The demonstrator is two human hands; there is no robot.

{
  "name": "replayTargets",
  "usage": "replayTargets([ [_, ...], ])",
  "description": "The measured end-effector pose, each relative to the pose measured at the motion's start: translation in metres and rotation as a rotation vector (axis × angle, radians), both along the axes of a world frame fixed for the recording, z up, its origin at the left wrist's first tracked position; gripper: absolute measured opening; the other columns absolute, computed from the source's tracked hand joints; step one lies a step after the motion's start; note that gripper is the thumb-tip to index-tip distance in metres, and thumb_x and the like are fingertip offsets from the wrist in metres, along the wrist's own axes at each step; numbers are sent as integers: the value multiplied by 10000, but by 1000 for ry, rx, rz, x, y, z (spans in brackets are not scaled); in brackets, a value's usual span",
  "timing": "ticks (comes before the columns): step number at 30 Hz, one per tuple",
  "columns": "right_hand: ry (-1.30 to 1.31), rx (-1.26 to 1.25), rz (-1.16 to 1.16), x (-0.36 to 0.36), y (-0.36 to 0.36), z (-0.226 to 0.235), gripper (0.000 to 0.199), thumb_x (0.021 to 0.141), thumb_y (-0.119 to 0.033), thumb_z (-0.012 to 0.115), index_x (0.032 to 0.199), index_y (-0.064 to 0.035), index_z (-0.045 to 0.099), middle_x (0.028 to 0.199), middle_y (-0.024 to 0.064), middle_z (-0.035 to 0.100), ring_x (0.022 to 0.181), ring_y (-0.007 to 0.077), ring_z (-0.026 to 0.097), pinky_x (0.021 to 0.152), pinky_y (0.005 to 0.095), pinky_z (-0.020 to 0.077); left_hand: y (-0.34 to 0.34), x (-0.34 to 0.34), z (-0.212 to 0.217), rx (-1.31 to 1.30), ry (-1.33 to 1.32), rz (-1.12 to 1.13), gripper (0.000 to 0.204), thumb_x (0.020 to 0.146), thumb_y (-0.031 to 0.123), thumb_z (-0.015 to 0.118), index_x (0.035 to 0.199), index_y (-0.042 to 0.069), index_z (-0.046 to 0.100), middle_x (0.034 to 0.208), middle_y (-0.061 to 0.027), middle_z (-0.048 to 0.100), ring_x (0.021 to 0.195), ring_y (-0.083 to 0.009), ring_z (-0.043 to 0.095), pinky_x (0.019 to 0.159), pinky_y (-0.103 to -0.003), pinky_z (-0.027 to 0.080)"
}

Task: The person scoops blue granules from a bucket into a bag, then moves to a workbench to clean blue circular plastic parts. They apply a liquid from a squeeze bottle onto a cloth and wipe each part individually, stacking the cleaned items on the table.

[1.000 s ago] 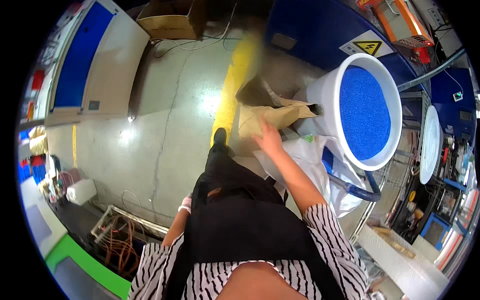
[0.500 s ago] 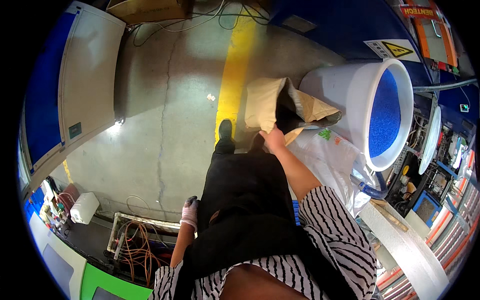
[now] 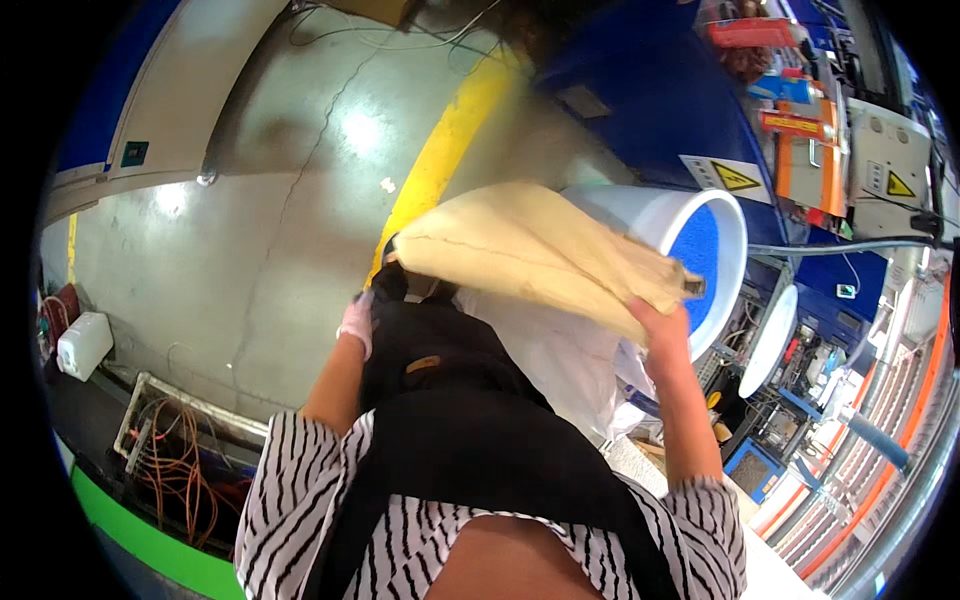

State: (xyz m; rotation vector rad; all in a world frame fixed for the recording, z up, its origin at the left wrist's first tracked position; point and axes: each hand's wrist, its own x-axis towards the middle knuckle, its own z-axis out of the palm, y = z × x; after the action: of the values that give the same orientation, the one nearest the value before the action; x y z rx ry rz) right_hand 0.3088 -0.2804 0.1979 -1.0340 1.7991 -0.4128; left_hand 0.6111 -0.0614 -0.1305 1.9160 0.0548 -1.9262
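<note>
A large tan paper sack (image 3: 530,250) is held up and tilted, its mouth end over a white drum (image 3: 650,215) filled with blue granules (image 3: 705,260). My right hand (image 3: 655,325) grips the sack's right end beside the drum's rim. My gloved left hand (image 3: 358,322) holds the sack's lower left corner, just under its raised end. The sack hides part of the drum's near side.
A white plastic bag (image 3: 560,360) lies below the sack. A yellow floor stripe (image 3: 445,150) runs across grey concrete. Blue machinery (image 3: 660,110) with warning labels stands behind the drum. A white canister (image 3: 82,345) and a tray of orange cables (image 3: 175,455) sit at the left.
The sack has been lifted off the floor and swung up over the drum. My left hand rose from my side and took the sack's lower corner.
</note>
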Motion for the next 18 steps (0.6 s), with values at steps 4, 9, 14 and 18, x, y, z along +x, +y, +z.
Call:
replayTargets([
  [4, -2, -155, -101, -9, 23, 119, 442, 801, -145, 678, 1182, 51, 569, 1101, 112, 644, 998, 204, 618, 904, 332, 468, -51, -1, -22, -46, 59, 626, 588, 972, 428, 340, 1490, 158, 277, 1536, -48, 286, 1386, -245, 292, 1137, -466, 234],
  [9, -80, -309, -21, 5, 44, 175, 348, 843, -183, 705, 1097, 44, 634, 1012, 74, 668, 919, 138, 618, 831, 300, 493, -104, 56, -9, -523, 412, 606, 674, 956, 559, 351, 1409, 66, 424, 1413, -89, 484, 1304, -250, 445, 1068, -393, 350],
  [14, -502, -255, -187, 11, 7, 118, 217, 892, -155, 649, 992, 37, 663, 953, 75, 685, 838, 132, 638, 740, 296, 509, -123, 50, 19, -385, -69, 503, 658, 953, 534, 393, 1392, 46, 444, 1413, -137, 471, 1270, -302, 465, 1049, -410, 363],
  [18, -604, -239, -268, -7, -17, 85, 177, 900, -132, 626, 941, 35, 668, 887, 68, 680, 813, 135, 638, 744, 302, 507, -134, 8, 66, -448, 109, 589, 634, 928, 519, 450, 1350, 48, 492, 1358, -125, 526, 1217, -315, 511, 1008, -444, 411],
])
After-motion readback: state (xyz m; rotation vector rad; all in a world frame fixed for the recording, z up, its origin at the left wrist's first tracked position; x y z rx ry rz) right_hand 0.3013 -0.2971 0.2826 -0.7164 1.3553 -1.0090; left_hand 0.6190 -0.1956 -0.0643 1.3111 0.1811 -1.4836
